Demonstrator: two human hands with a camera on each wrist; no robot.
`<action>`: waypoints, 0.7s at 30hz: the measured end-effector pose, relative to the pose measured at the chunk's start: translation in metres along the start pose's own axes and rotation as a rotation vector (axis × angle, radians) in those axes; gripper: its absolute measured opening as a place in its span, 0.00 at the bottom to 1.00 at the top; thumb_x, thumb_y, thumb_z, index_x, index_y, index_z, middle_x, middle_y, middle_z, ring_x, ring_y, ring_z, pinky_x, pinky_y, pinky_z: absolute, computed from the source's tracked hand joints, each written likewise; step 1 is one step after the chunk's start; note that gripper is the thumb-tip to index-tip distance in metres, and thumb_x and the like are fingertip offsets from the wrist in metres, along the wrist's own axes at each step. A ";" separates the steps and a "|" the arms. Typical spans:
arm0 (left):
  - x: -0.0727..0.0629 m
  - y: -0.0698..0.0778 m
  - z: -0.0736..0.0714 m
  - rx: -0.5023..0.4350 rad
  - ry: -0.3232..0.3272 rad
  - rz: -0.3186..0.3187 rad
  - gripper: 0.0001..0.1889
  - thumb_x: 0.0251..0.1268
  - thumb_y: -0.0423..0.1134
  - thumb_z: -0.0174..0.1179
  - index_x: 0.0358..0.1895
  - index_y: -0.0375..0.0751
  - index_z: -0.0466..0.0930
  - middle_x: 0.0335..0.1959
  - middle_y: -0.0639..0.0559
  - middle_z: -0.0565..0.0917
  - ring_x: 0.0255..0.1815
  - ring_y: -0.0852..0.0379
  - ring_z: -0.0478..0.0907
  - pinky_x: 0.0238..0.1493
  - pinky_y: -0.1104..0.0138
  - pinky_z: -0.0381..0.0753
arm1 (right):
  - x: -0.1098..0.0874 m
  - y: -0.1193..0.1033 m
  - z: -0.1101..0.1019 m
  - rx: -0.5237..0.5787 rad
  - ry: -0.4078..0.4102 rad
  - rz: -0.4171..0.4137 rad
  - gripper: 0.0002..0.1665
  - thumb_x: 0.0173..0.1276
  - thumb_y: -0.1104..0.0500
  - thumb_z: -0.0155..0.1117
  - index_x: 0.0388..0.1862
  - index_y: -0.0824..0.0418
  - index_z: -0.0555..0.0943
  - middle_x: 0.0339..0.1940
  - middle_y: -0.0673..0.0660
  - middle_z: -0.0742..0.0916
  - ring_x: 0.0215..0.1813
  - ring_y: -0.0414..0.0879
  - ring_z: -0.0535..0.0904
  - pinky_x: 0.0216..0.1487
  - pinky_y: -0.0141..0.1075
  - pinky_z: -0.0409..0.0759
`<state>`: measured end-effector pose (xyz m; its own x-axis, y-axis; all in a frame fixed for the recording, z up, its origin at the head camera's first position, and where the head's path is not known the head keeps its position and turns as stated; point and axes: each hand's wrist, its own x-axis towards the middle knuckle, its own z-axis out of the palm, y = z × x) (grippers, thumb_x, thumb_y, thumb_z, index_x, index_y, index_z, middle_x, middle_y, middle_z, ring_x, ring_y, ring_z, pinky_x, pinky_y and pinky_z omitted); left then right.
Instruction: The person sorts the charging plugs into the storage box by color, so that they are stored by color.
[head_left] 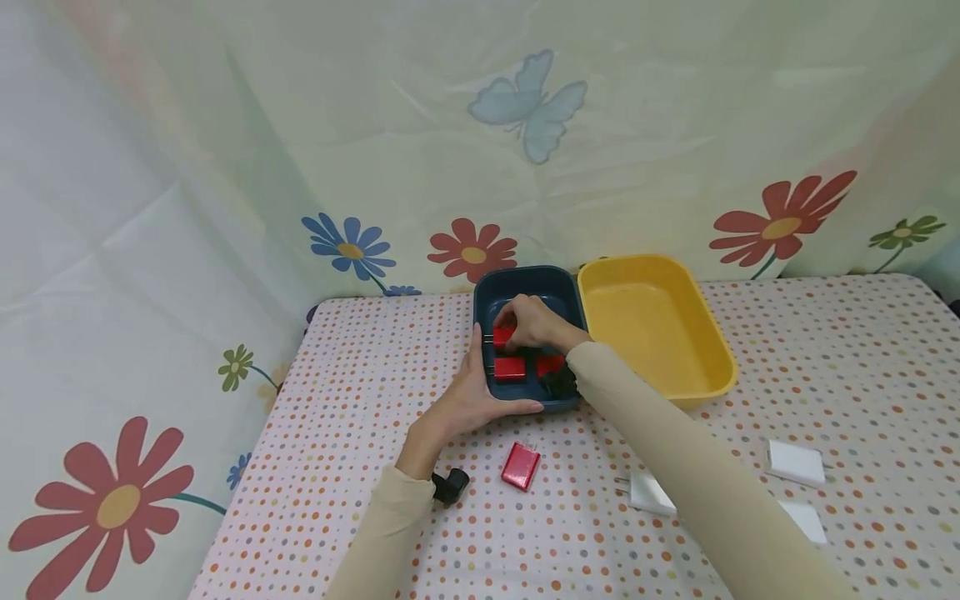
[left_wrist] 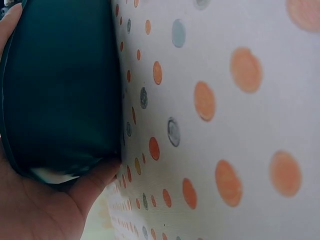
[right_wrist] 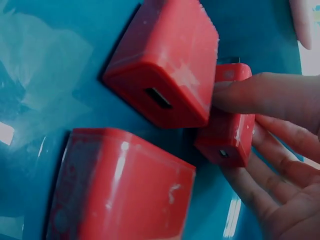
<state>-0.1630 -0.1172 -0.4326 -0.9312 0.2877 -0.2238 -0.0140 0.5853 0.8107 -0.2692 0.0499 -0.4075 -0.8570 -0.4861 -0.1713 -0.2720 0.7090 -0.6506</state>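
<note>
A dark blue bin [head_left: 540, 287] stands at the back of the table. My right hand [head_left: 534, 323] reaches down into it and pinches a red charger [right_wrist: 227, 132] between thumb and fingers, its prongs pointing left. Two more red chargers, one at the near left [head_left: 510, 368] and one at the near right [head_left: 550, 364], lie in the bin's near half; the right wrist camera partly covers the second. My left hand [head_left: 468, 396] spreads around the bin's near left corner, fingers along the left wall and thumb along the front. In the left wrist view, the palm sits against the bin's outer wall [left_wrist: 60, 90].
Against the blue bin's right side stands a yellow bin [head_left: 645, 325]. One red charger [head_left: 521, 466] lies on the dotted tablecloth in front. White chargers [head_left: 797, 462] are spread at the right, some partly behind my right sleeve [head_left: 690, 450]. A floral curtain hangs behind the table.
</note>
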 end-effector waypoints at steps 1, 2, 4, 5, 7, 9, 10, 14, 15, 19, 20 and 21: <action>0.000 0.000 0.000 -0.001 0.000 0.000 0.73 0.56 0.59 0.78 0.85 0.60 0.20 0.87 0.45 0.43 0.85 0.40 0.46 0.75 0.39 0.64 | 0.000 0.000 0.000 -0.003 0.001 -0.001 0.23 0.65 0.67 0.76 0.59 0.70 0.85 0.54 0.66 0.88 0.55 0.58 0.80 0.62 0.47 0.82; 0.000 0.000 0.001 -0.001 0.000 0.001 0.73 0.56 0.59 0.78 0.85 0.60 0.20 0.87 0.45 0.43 0.85 0.40 0.46 0.75 0.39 0.64 | 0.000 0.000 0.001 -0.007 0.002 0.000 0.23 0.65 0.67 0.76 0.59 0.70 0.85 0.54 0.67 0.88 0.55 0.58 0.80 0.62 0.48 0.82; 0.000 0.000 0.001 0.005 0.001 -0.002 0.73 0.55 0.60 0.78 0.85 0.60 0.20 0.87 0.45 0.43 0.85 0.40 0.47 0.75 0.39 0.64 | 0.001 0.000 0.002 -0.009 0.003 0.006 0.23 0.65 0.68 0.76 0.59 0.70 0.85 0.54 0.67 0.88 0.55 0.58 0.80 0.63 0.48 0.82; 0.001 0.000 0.001 0.008 0.001 -0.003 0.73 0.55 0.60 0.78 0.85 0.60 0.20 0.87 0.45 0.44 0.84 0.40 0.47 0.75 0.39 0.64 | 0.002 0.001 0.003 -0.010 0.004 0.008 0.23 0.65 0.68 0.76 0.59 0.70 0.85 0.54 0.66 0.88 0.55 0.58 0.80 0.63 0.48 0.82; 0.000 -0.001 0.001 0.014 -0.001 -0.011 0.73 0.55 0.60 0.78 0.84 0.60 0.19 0.87 0.45 0.43 0.85 0.40 0.47 0.75 0.39 0.64 | 0.003 0.001 0.004 -0.008 0.007 0.017 0.23 0.65 0.68 0.76 0.59 0.70 0.85 0.54 0.66 0.88 0.55 0.58 0.80 0.62 0.48 0.82; 0.000 -0.001 0.000 0.020 -0.001 -0.021 0.74 0.54 0.61 0.78 0.84 0.61 0.19 0.87 0.46 0.43 0.85 0.40 0.47 0.75 0.39 0.63 | 0.004 0.002 0.005 -0.003 0.009 0.023 0.23 0.65 0.68 0.77 0.58 0.70 0.86 0.53 0.66 0.88 0.54 0.57 0.81 0.62 0.47 0.82; 0.000 -0.001 0.000 0.021 0.000 -0.024 0.74 0.54 0.61 0.78 0.84 0.61 0.19 0.87 0.46 0.43 0.85 0.40 0.46 0.75 0.39 0.63 | 0.005 0.002 0.005 -0.002 0.010 0.024 0.23 0.64 0.68 0.77 0.58 0.70 0.86 0.53 0.66 0.88 0.54 0.57 0.81 0.62 0.47 0.83; -0.001 -0.001 -0.002 0.019 0.004 -0.020 0.75 0.52 0.62 0.79 0.84 0.62 0.19 0.87 0.47 0.43 0.85 0.41 0.46 0.76 0.39 0.63 | 0.005 0.001 0.006 -0.001 0.019 0.027 0.23 0.64 0.67 0.77 0.58 0.69 0.86 0.53 0.65 0.89 0.54 0.57 0.82 0.61 0.46 0.83; 0.000 -0.001 -0.002 0.017 0.003 -0.016 0.75 0.52 0.63 0.79 0.84 0.62 0.19 0.87 0.46 0.43 0.85 0.41 0.46 0.76 0.39 0.63 | 0.004 0.001 0.005 -0.006 0.022 0.029 0.23 0.64 0.67 0.78 0.58 0.69 0.86 0.53 0.65 0.89 0.54 0.57 0.82 0.61 0.46 0.83; 0.001 -0.001 -0.001 0.011 0.001 -0.010 0.75 0.52 0.63 0.79 0.84 0.62 0.19 0.87 0.47 0.42 0.85 0.41 0.46 0.76 0.40 0.62 | 0.001 0.001 0.003 -0.003 0.012 0.028 0.23 0.65 0.66 0.77 0.59 0.69 0.85 0.55 0.66 0.88 0.55 0.57 0.82 0.63 0.47 0.82; 0.001 -0.001 0.000 0.010 0.000 -0.013 0.75 0.52 0.63 0.79 0.84 0.62 0.19 0.87 0.47 0.42 0.85 0.41 0.45 0.76 0.40 0.62 | 0.000 0.000 0.002 0.003 0.005 0.022 0.24 0.66 0.66 0.76 0.60 0.69 0.85 0.56 0.66 0.88 0.56 0.57 0.82 0.63 0.47 0.82; 0.001 -0.001 0.001 0.010 0.000 -0.017 0.75 0.53 0.62 0.79 0.84 0.62 0.19 0.87 0.47 0.42 0.85 0.41 0.45 0.77 0.40 0.62 | -0.001 -0.001 0.001 0.005 0.000 0.011 0.24 0.66 0.66 0.76 0.61 0.70 0.84 0.56 0.66 0.88 0.56 0.58 0.82 0.63 0.47 0.83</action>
<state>-0.1637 -0.1171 -0.4344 -0.9308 0.2779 -0.2374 -0.0259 0.5978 0.8012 -0.2679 0.0495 -0.4074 -0.8599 -0.4784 -0.1781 -0.2606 0.7114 -0.6527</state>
